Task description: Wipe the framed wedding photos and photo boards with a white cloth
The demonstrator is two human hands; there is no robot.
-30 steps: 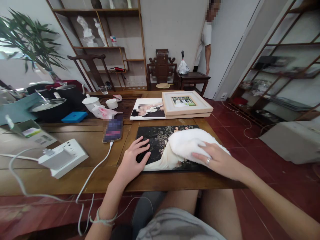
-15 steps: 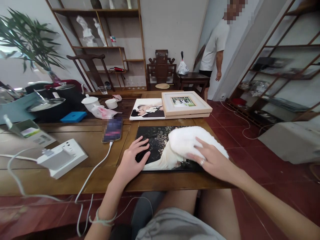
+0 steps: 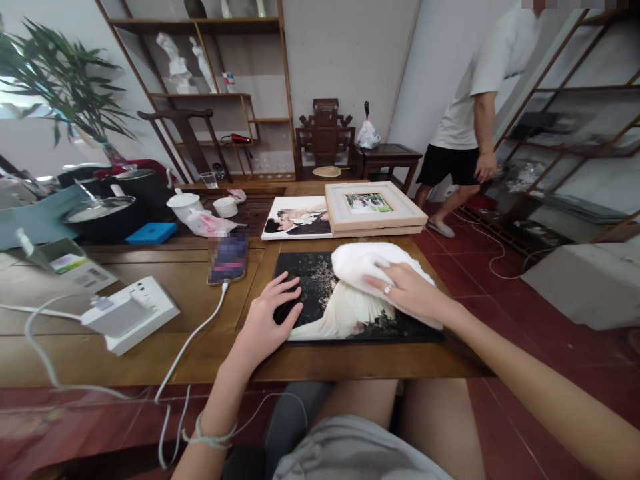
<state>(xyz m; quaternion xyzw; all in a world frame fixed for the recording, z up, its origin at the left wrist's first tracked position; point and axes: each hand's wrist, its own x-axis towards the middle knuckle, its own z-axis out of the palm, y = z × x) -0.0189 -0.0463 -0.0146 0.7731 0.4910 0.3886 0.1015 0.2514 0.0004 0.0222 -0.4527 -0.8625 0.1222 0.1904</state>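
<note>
A dark photo panel [image 3: 350, 320] lies flat near the table's front edge, printed with a pale flowing dress on a black background. My left hand [image 3: 270, 313] rests spread on its left side, fingers apart, holding nothing. A fluffy white towel [image 3: 357, 260] covers the upper right of the panel. My right hand [image 3: 400, 287], with a ring on one finger, grips the towel from above and presses it onto the panel. The panel's upper right part is hidden under the towel.
Behind the panel are a photo print [image 3: 295, 220] and a light wooden frame [image 3: 375, 217]. At left are a charging phone [image 3: 227, 260], a white power strip [image 3: 133, 317], cups and a lidded pot [image 3: 100, 217]. A person [image 3: 465, 127] walks at the back right.
My right hand and the towel have moved up and left across the panel, uncovering more of its lower right. My left hand stays in place. The person behind has moved right and closer.
</note>
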